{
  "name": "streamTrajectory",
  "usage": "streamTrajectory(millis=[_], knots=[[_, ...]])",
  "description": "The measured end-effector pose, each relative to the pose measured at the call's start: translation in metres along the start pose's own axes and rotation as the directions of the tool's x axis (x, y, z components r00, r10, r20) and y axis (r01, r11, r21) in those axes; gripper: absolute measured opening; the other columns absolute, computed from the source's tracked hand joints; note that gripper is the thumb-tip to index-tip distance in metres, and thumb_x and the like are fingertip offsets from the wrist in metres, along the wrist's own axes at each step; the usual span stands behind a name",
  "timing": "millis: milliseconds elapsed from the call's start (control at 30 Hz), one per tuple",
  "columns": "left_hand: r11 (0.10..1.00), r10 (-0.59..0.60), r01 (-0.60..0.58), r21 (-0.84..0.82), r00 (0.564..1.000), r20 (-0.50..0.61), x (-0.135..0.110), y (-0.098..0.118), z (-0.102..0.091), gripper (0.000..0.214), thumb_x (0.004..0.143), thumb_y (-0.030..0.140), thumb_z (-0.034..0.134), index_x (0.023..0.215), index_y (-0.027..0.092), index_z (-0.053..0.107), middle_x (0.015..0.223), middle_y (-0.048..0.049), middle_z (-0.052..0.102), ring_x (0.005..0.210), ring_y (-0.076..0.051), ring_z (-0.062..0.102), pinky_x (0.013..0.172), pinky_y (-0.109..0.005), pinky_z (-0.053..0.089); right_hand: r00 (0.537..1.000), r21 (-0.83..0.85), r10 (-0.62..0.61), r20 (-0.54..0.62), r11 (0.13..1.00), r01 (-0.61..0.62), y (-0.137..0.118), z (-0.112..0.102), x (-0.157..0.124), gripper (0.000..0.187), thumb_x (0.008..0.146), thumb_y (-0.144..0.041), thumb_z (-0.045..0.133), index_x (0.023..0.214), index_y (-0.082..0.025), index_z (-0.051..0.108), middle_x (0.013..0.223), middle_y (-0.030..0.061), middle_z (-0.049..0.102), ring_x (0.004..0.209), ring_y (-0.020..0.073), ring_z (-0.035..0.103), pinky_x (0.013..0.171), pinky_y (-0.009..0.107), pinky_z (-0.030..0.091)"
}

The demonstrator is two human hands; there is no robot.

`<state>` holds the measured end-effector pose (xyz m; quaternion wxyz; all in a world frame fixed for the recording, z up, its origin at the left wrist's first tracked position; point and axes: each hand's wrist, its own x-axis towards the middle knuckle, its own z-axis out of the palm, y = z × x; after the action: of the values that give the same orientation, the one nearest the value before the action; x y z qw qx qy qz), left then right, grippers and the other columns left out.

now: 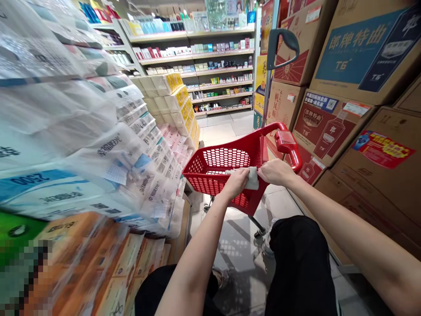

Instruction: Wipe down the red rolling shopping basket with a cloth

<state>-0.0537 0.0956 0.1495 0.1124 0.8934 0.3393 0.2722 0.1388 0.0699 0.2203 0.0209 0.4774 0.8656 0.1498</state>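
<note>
A red plastic shopping cart [255,204] with a perforated basket stands in front of me at an angle, its handle [289,147] to the right. My left hand [235,184] is closed on a pale grey cloth [252,179] at the basket's near rim. Close by, my right hand [275,171] grips the corner of the cart just below the handle. The fingertips of both hands are partly hidden. Part of the cart's lower frame and wheels [259,232] shows beneath the basket.
Wrapped tissue packs [95,153] are stacked high on the left, with orange packs [79,245] lower down. Cardboard boxes [329,118] line the right side, beside a dark grey door handle [286,48]. Shelves of small goods [197,57] stand behind the tiled floor [223,125].
</note>
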Motion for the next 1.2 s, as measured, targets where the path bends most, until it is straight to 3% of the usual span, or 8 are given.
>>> streamTrajectory(millis=[200, 300, 600, 767, 933, 1100, 1200], knots=[[0.960, -0.015, 0.016, 0.278, 1.000, -0.007, -0.004, -0.001, 0.017, 0.024, 0.087, 0.017, 0.037, 0.108, 0.016, 0.048, 0.094, -0.0069, 0.055, 0.085, -0.018, 0.051, 0.077, -0.031, 0.041, 0.999, 0.000, 0.034, 0.040, 0.999, -0.034, 0.008, -0.001, -0.011, 0.050, 0.090, -0.032, 0.026, 0.075, -0.010, 0.069, 0.081, 0.0144, 0.068, 0.073, 0.0212, 0.063, 0.062, 0.027, 0.036], [0.924, -0.067, 0.073, 0.375, 0.997, -0.029, -0.018, -0.013, 0.018, 0.028, 0.086, 0.015, 0.038, 0.112, 0.017, 0.046, 0.094, -0.0070, 0.054, 0.086, -0.019, 0.050, 0.077, -0.032, 0.041, 0.997, 0.006, 0.061, 0.041, 0.998, -0.062, 0.009, -0.001, -0.013, 0.051, 0.090, -0.030, 0.025, 0.073, -0.010, 0.068, 0.079, 0.0147, 0.068, 0.073, 0.0210, 0.063, 0.063, 0.027, 0.036], [0.798, -0.303, 0.280, 0.534, 0.952, -0.046, -0.088, -0.093, -0.029, 0.030, 0.085, 0.013, 0.038, 0.112, 0.018, 0.047, 0.095, -0.0076, 0.053, 0.091, -0.020, 0.050, 0.083, -0.034, 0.039, 0.991, 0.045, 0.101, 0.087, 0.993, -0.106, 0.013, -0.001, -0.010, 0.053, 0.090, -0.033, 0.023, 0.075, -0.010, 0.069, 0.081, 0.0157, 0.068, 0.077, 0.0207, 0.062, 0.069, 0.027, 0.036], [0.714, -0.376, 0.361, 0.600, 0.921, -0.106, -0.111, -0.115, -0.043, 0.025, 0.087, 0.016, 0.035, 0.108, 0.019, 0.050, 0.092, -0.0078, 0.053, 0.089, -0.021, 0.050, 0.084, -0.035, 0.038, 0.980, 0.065, 0.180, 0.085, 0.980, -0.186, 0.025, 0.001, -0.007, 0.057, 0.090, -0.036, 0.020, 0.075, -0.011, 0.070, 0.080, 0.0135, 0.067, 0.075, 0.0197, 0.061, 0.063, 0.026, 0.034], [0.676, -0.409, 0.417, 0.608, 0.898, -0.161, -0.099, -0.100, -0.029, 0.024, 0.088, 0.014, 0.032, 0.103, 0.016, 0.051, 0.091, -0.0091, 0.052, 0.090, -0.022, 0.048, 0.086, -0.037, 0.037, 0.972, 0.085, 0.214, 0.098, 0.971, -0.223, 0.030, 0.003, 0.002, 0.057, 0.089, -0.038, 0.022, 0.074, -0.013, 0.070, 0.079, 0.0112, 0.068, 0.072, 0.0188, 0.060, 0.059, 0.025, 0.031], [0.825, -0.276, 0.276, 0.494, 0.958, -0.074, -0.045, -0.045, 0.010, 0.021, 0.089, 0.016, 0.034, 0.104, 0.017, 0.049, 0.092, -0.0080, 0.052, 0.089, -0.020, 0.048, 0.082, -0.034, 0.038, 0.978, 0.070, 0.197, 0.065, 0.977, -0.202, 0.028, 0.003, 0.006, 0.054, 0.088, -0.036, 0.024, 0.074, -0.013, 0.071, 0.078, 0.0114, 0.068, 0.070, 0.0182, 0.060, 0.059, 0.026, 0.031], [0.867, -0.201, 0.214, 0.450, 0.977, -0.077, -0.014, -0.012, 0.030, 0.024, 0.090, 0.017, 0.030, 0.107, 0.018, 0.047, 0.094, -0.0075, 0.051, 0.088, -0.019, 0.048, 0.082, -0.033, 0.038, 0.979, 0.056, 0.197, 0.045, 0.978, -0.200, 0.029, 0.004, 0.007, 0.054, 0.088, -0.037, 0.024, 0.074, -0.013, 0.071, 0.078, 0.0110, 0.068, 0.069, 0.0182, 0.060, 0.058, 0.026, 0.030]])
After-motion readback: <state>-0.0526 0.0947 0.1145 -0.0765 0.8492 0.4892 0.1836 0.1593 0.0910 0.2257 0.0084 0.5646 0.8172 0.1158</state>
